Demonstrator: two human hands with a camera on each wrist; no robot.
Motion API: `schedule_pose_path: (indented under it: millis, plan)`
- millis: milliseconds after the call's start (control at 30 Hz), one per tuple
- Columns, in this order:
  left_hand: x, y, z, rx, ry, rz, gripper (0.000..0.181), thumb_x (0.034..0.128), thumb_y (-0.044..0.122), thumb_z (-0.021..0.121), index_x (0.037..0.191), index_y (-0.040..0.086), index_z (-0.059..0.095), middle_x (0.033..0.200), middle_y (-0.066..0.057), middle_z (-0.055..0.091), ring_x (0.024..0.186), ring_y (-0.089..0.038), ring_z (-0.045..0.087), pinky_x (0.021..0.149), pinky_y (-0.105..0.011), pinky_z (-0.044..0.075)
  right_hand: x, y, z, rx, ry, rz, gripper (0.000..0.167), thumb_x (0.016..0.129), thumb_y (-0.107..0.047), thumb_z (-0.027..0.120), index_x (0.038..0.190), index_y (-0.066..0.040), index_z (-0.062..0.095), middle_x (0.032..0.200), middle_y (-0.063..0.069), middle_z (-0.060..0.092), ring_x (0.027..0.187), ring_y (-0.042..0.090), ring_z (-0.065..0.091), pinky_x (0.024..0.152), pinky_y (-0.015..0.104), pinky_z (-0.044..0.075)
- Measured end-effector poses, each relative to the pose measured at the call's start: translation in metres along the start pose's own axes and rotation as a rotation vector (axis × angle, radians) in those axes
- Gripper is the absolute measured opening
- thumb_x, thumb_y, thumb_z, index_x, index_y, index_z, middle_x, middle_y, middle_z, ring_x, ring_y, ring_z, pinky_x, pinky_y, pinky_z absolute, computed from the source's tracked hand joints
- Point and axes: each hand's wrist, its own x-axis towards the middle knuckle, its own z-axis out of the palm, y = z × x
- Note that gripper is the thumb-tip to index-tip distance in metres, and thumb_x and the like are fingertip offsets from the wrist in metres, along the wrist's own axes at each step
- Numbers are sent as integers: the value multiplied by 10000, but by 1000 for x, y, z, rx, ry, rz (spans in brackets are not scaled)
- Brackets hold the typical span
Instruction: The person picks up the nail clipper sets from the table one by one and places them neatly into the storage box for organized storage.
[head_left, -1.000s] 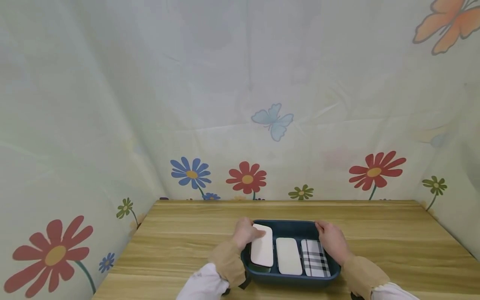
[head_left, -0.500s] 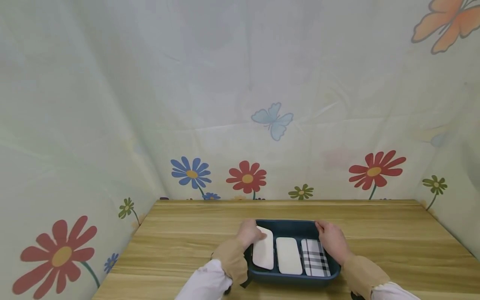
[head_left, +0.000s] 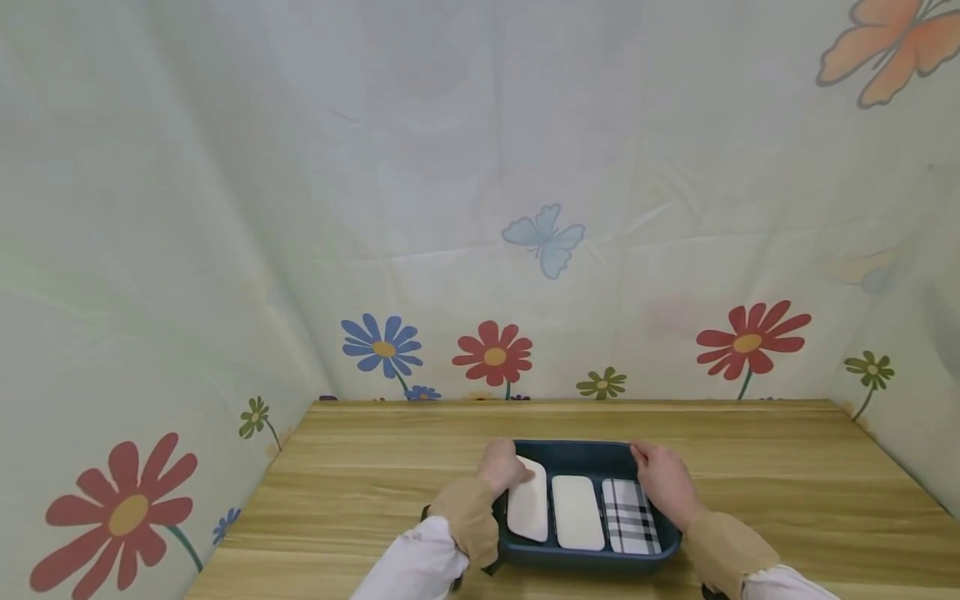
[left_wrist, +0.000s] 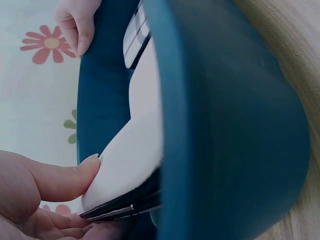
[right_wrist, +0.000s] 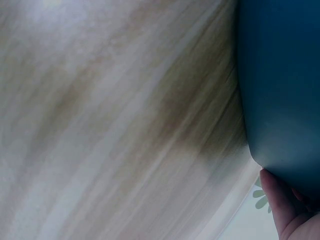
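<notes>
A dark blue rectangular bin (head_left: 592, 454) stands on the table, with three flat rounded pieces side by side in it. My left hand (head_left: 502, 467) pinches the leftmost one, a white wallet-like case (head_left: 528, 504), thumb on top and fingers beneath. In the left wrist view this white case (left_wrist: 127, 160) is tilted and shows dark layered edges. A second white case (head_left: 577, 512) lies in the middle, and a black-and-white plaid case (head_left: 630, 517) lies at the right. My right hand (head_left: 666, 482) grips the bin's far right rim; its thumb and fingers (right_wrist: 277, 202) show partly in the right wrist view.
The wood-grain table (head_left: 375, 467) extends to both sides of the bin and behind it. A pale curtain (head_left: 420, 208) printed with flowers and butterflies hangs along the back and sides. In the left wrist view, the near bin wall (left_wrist: 225, 120) hides part of the inside.
The left hand and its white case have shifted slightly right and toward me, and the case sits more tilted in the bin's left part. The right hand stays on the rim.
</notes>
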Motion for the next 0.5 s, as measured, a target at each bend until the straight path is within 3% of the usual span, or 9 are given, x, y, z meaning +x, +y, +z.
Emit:
schedule_pose_path:
  millis: [133,233,333,467,500]
  plan:
    - [4,-2,2,-24,-11,-15,413,672,150,758,940,-100,568,898,-184,612,790,-242,559,746,-363,490,0,-1,0,1,-2,6,219,889,-68,468,976,52,630,872,196,648,723,235,589,653,429,470]
    - [20,-12,18,35,2,3,415,674,170,760,938,-93,578,905,-177,621,787,-231,566,723,-348,493,0,-2,0,1,-18,21,227,892,-67,464,1001,54,622,902,204,645,744,237,593,678,434,479]
    - [67,-44,65,143,37,56,398,682,232,755,927,-45,609,879,-140,634,741,-211,569,647,-311,489,-1,-3,-1,4,-40,35,241,898,-66,452,1033,61,606,954,220,635,803,267,601,724,454,473]
    - [132,-90,129,218,69,127,422,682,306,748,963,24,608,875,-108,632,753,-223,586,640,-316,486,-1,-3,-2,10,-58,44,252,902,-66,442,1052,68,593,998,232,622,870,301,600,761,473,460]
    - [139,-94,135,237,71,139,428,687,308,743,977,29,599,877,-104,628,768,-232,590,648,-324,488,-1,-4,-2,10,-57,43,252,902,-67,441,1049,67,596,996,232,623,872,304,600,760,472,460]
